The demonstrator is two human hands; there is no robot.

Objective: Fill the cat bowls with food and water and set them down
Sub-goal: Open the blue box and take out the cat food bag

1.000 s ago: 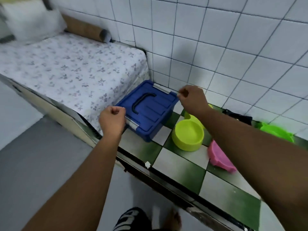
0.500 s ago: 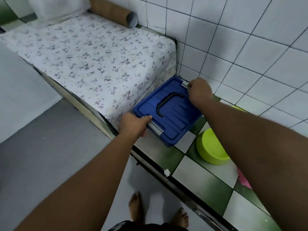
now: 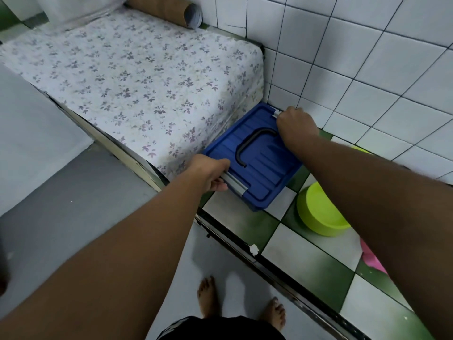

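A mattress (image 3: pixel 137 77) covered in a floral-print sheet is laid along the white-tiled wall (image 3: pixel 367 57). A brown roll (image 3: pixel 159 8) is placed at its far end, against the wall. The counter (image 3: pixel 306 261) is surfaced in green and white squares. A grey floor (image 3: pixel 61 217) is located below.

Round lime-green plastic bowl (image 3: pixel 318 212) sits on the green-and-white checkered ledge (image 3: pixel 301 256), just beside a closed blue plastic lidded box (image 3: pixel 264 173). Pink plastic bowl (image 3: pixel 370 256) lies near, mostly hidden.
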